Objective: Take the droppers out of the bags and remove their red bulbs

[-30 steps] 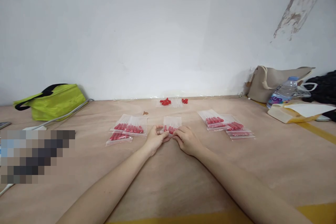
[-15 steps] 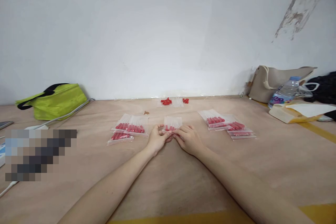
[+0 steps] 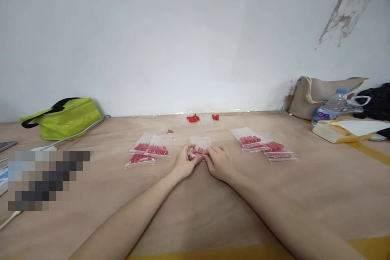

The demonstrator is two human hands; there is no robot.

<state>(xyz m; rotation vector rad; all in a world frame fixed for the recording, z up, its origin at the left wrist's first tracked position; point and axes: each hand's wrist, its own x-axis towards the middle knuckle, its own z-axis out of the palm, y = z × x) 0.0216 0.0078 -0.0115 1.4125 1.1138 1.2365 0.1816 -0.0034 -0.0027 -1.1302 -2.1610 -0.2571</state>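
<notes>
A small clear zip bag with several red capsule-shaped pieces in it lies on the table in front of me. My left hand pinches the bag's near edge at the left, thumb stretched along it. At the right end of that same edge, my right hand has its fingertips closed on the plastic. Filled zip bags overlap in a pile to the left of my hands. Another overlapping pile of filled bags lies to the right.
Loose red pieces lie on clear plastic by the wall, with a smaller group beside them. A lime-green bag and a cable stand left. A beige bag, a water bottle and an open packet are at right.
My left thumb has shifted slightly right along the bag's near edge, and more of the red pieces show between my hands. Both hands stay at the same bag.
</notes>
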